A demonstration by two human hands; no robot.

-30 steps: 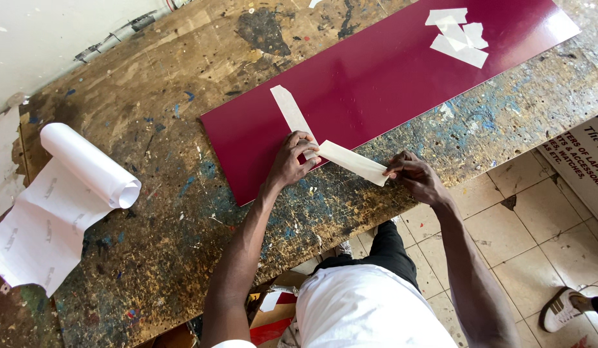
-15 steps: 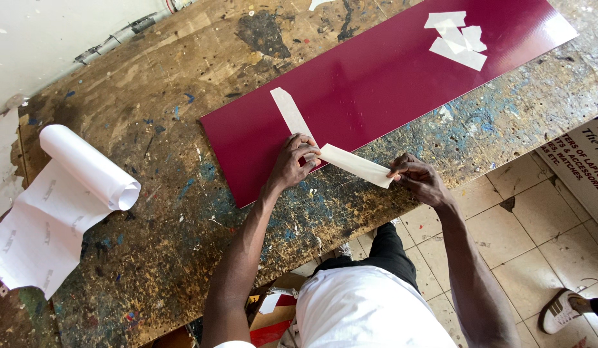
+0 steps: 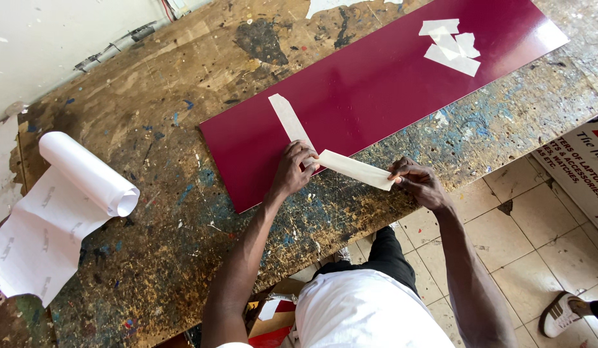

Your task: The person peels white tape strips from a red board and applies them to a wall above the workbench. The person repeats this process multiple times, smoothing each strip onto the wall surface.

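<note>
A long glossy maroon panel [image 3: 376, 84] lies diagonally on a paint-spattered wooden workbench [image 3: 150, 129]. A pale strip of tape [image 3: 287, 117] runs across the panel and folds back toward me as a loose length [image 3: 353, 170]. My left hand [image 3: 292, 171] presses down on the strip at the panel's near edge, fingers bent. My right hand [image 3: 418, 182] pinches the free end of the strip, holding it just above the bench's front edge.
Several pale tape pieces [image 3: 450, 46] lie overlapped near the panel's far right end. A partly unrolled white paper roll [image 3: 86, 173] lies at the left. A tiled floor [image 3: 537, 238], a printed sign [image 3: 582, 161] and another person's shoe [image 3: 563, 312] are at the right.
My right hand has drawn the strip's free end slightly further right. My left hand stays pressed on the strip at the panel edge.
</note>
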